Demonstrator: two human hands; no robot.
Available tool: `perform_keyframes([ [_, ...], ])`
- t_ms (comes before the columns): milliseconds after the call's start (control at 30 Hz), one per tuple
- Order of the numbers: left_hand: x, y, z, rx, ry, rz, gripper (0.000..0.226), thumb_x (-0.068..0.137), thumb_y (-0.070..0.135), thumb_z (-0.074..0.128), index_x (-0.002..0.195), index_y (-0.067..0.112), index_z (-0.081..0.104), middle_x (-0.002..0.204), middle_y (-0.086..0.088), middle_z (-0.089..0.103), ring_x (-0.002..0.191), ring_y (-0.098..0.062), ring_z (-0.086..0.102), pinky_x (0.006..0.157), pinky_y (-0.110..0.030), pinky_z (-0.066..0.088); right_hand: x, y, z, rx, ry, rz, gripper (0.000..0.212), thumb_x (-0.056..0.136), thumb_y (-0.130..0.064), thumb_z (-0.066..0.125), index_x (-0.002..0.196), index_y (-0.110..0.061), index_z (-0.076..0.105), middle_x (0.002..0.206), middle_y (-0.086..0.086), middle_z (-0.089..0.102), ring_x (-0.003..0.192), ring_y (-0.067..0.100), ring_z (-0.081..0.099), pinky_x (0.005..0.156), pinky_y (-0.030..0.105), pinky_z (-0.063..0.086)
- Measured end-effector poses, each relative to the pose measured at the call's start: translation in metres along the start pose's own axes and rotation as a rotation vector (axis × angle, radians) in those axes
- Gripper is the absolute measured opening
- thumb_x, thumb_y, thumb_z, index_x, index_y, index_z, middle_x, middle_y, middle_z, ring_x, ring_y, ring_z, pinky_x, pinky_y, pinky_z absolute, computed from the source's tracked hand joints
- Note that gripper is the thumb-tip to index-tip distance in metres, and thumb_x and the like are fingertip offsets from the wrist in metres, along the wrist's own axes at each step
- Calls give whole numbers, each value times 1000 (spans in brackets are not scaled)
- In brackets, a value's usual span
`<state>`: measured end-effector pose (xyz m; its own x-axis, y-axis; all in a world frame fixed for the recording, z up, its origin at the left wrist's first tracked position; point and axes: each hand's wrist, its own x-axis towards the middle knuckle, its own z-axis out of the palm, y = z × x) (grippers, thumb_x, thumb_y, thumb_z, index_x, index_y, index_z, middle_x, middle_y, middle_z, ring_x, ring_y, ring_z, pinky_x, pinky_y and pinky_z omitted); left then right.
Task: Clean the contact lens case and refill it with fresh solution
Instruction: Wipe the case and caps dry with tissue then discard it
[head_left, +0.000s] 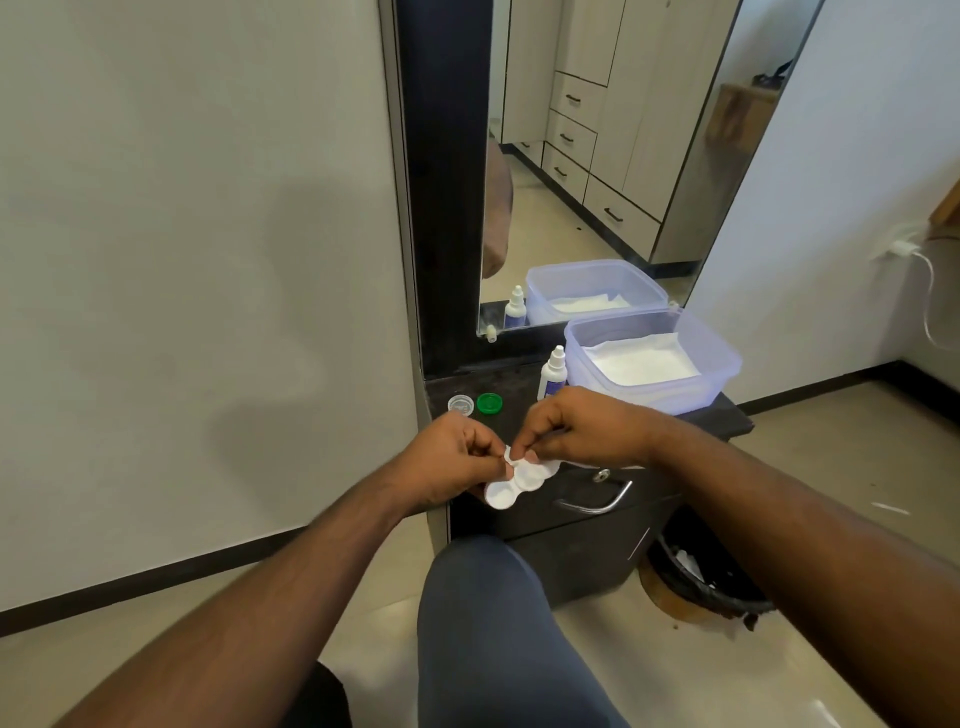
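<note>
White plastic, the contact lens case (514, 484) is hanging in the air between my two hands, just in front of the dark tabletop (524, 410) edge and above the drawer handle (597, 501). Its long axis is running from lower left, toward me, up to the right, with two round wells showing. My left hand (449, 457) is pinching it at its upper left edge; my right hand (576, 431) is pressing thumb and fingertips together on what looks like a bit of white tissue (545, 464) against the upper well, so I judge I am wiping that well, and the lower one is lying nearer my left grip. Both hands are touching the case, neither one spread. Counting outward: one case, two loose caps on the tabletop to the left, one clear cap (461, 404) and one green cap (490, 403), just beside each other; one solution bottle (551, 373) standing upright behind my right hand; one translucent tub (727, 364) with white paper in it, touching the mirror (623, 182).
</note>
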<state>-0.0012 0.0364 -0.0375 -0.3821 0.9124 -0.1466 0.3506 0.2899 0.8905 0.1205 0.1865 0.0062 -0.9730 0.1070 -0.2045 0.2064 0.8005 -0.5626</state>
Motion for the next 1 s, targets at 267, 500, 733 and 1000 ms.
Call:
perform_keyframes([
  [267, -3, 8, -3, -234, 166, -30, 8, 80, 4, 70, 87, 5, 75, 85, -9, 73, 69, -11, 69, 55, -17, 51, -17, 10, 14, 397, 348, 12, 20, 88, -9, 64, 103, -17, 74, 99, -8, 72, 91, 3, 65, 82, 15, 51],
  [500, -5, 14, 19, -654, 417, -120, 6, 81, 1, 70, 85, -1, 74, 91, -20, 72, 76, -26, 71, 55, -28, 58, -9, 6, 57, 824, 772, 116, 22, 86, -8, 66, 99, -25, 73, 100, -10, 73, 97, 7, 67, 85, 17, 52],
  [733, -13, 16, 37, -901, 574, -118, 9, 83, 1, 69, 90, -4, 70, 93, -19, 72, 80, -28, 72, 54, -25, 56, 1, -8, 79, 874, 929, 120, 22, 88, -10, 65, 104, -23, 70, 107, -4, 71, 99, 5, 65, 85, 18, 52],
  [1000, -11, 20, 35, -1035, 653, -89, 6, 86, 4, 66, 91, 6, 69, 97, -13, 73, 87, -27, 72, 63, -29, 60, -2, -23, 87, 668, 900, 27, 21, 88, -8, 64, 107, -13, 71, 103, -1, 67, 97, 3, 63, 84, 14, 51],
])
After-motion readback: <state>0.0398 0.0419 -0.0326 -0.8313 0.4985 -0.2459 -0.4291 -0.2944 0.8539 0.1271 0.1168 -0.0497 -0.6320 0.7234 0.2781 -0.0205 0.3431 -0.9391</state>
